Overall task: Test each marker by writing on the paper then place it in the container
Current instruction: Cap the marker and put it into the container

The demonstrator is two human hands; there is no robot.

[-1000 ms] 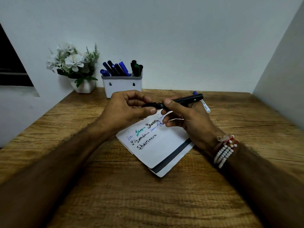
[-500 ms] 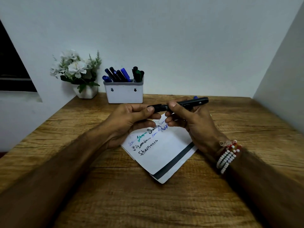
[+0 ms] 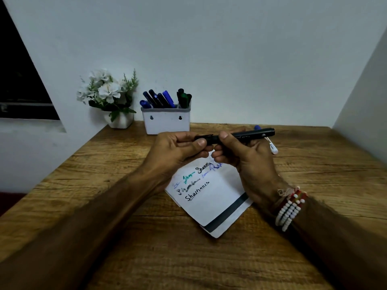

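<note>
White flower pot (image 3: 120,120) back-left on wooden table (image 3: 146,258); beaded bracelets (image 3: 290,208); dark window (image 3: 18,80) left.

Both bare forearms are reaching in from 7 and 5 o'clock, meeting near centre. The left hand (image 3: 178,147) is curling, thumb pressing against fingers at 3 o'clock. The right hand (image 3: 245,155) is gripping closed, thumb on top, with beaded white and red bracelets (image 3: 290,208) circling its wrist.

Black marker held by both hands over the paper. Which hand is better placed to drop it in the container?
Probably right. The right hand wraps the black marker barrel, while the left hand only pinches its cap end. The container sits nearer the left, though.
</note>
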